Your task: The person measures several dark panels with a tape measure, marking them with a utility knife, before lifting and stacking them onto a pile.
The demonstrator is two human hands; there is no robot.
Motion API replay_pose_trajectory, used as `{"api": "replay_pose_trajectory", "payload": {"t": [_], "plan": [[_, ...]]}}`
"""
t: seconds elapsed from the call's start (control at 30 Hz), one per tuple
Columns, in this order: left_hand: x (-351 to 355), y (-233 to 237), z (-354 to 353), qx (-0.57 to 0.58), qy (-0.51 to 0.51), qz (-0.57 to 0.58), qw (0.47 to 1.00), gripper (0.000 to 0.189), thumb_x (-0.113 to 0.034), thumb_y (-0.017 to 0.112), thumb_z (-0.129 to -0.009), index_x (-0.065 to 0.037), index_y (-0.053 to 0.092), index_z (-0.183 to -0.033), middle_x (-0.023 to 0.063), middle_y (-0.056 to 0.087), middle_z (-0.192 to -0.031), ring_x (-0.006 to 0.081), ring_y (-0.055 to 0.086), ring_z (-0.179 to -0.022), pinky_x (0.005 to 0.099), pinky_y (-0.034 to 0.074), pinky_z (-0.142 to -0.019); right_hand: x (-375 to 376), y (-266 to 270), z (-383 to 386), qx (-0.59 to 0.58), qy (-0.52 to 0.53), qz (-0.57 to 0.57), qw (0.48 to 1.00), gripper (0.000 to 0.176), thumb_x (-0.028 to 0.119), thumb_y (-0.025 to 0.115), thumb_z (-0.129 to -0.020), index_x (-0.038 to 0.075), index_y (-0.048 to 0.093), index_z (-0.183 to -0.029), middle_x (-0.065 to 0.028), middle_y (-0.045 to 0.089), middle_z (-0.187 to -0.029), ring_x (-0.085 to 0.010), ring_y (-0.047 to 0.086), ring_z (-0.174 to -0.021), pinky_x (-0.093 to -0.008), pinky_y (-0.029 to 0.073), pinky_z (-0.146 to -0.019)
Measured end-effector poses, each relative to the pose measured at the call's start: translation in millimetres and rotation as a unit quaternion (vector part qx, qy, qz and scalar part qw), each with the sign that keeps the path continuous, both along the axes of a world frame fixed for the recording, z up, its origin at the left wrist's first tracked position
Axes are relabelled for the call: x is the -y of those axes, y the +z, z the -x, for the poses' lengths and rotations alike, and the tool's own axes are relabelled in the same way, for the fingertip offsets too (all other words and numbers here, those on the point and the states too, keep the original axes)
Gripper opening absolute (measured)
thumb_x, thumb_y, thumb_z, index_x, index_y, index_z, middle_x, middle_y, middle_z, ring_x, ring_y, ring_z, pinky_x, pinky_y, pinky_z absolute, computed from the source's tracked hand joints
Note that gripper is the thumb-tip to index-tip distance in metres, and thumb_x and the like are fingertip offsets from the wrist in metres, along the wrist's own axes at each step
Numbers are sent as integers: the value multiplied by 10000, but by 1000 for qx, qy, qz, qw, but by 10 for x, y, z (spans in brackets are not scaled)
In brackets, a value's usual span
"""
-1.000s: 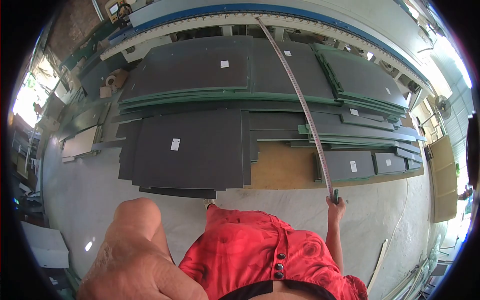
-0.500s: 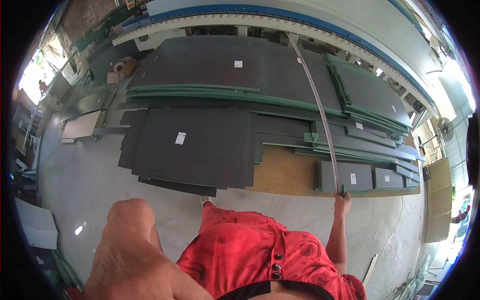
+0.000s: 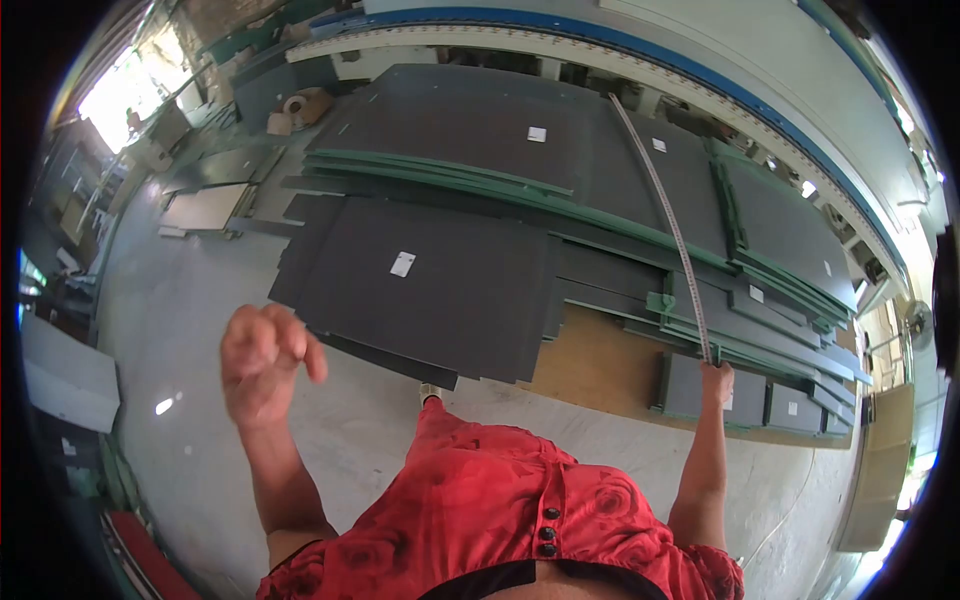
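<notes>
My right hand (image 3: 716, 383) is closed around the case end of a tape measure, held over the front of the small boxed panels. From it the pale tape blade (image 3: 672, 220) stretches away across the panel stacks toward the machine at the back. My left hand (image 3: 265, 362) is raised over the floor, left of a large dark panel (image 3: 450, 290) and apart from it. Its fingers are loosely bent, with the thumb held off, and nothing shows in them. The large panel bears a white label (image 3: 402, 264).
Green-edged dark panels (image 3: 470, 120) lie stacked behind, below a long machine with a blue strip (image 3: 560, 32). A brown board (image 3: 590, 360) lies under the front stacks. Light boards (image 3: 205, 208) and a cardboard box (image 3: 316, 104) are at the left. A fan (image 3: 918, 316) stands far right.
My left hand has moved up and forward from the lower left, and its bent fingers now show. My right hand keeps hold of the tape measure and sits slightly farther forward. The view has tilted.
</notes>
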State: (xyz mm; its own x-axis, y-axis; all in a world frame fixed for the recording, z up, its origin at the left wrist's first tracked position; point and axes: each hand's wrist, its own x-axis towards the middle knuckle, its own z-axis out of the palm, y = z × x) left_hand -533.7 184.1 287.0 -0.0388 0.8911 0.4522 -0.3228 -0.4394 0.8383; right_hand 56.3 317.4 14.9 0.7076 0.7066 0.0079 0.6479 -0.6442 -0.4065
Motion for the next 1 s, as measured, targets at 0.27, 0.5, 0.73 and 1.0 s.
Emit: {"api": "replay_pose_trajectory", "payload": {"t": [0.27, 0.5, 0.73, 1.0], "plan": [[328, -1617, 776, 66, 275, 205, 937, 239, -203, 601, -799, -109, 432, -658, 26, 488, -616, 157, 495, -520, 256, 375, -459, -399, -51, -102, 36, 25, 30, 999, 425, 341, 641, -631, 12, 605, -897, -181, 580, -992, -356, 541, -940, -435, 431, -788], [552, -2601, 888, 213, 353, 445, 795, 345, -381, 564, -812, -133, 426, -617, 16, 466, -560, 181, 509, -537, 297, 401, -507, -543, -160, -137, 82, 37, 43, 995, 377, 306, 626, -661, 31, 603, -918, -161, 586, -994, -337, 550, -940, -435, 441, -781], [362, -3032, 1227, 118, 346, 571, 735, 398, -398, 562, -797, -48, 517, -981, 82, 527, -922, 223, 539, -831, 400, 442, -678, -566, 171, -83, -74, 53, 135, 987, 461, 305, 670, -649, 3, 586, -988, -212, 582, -996, -314, 566, -936, -411, 456, -772], [-522, -3356, 2567, -223, 386, 527, 724, 548, -381, 582, -778, -73, 443, -1208, 167, 458, -1186, 282, 439, -1095, 417, 416, -824, -515, 681, 386, 188, 76, 71, 977, 546, 270, 666, -697, 47, 483, -1161, -167, 514, -1088, -340, 547, -957, -409, 450, -791]]}}
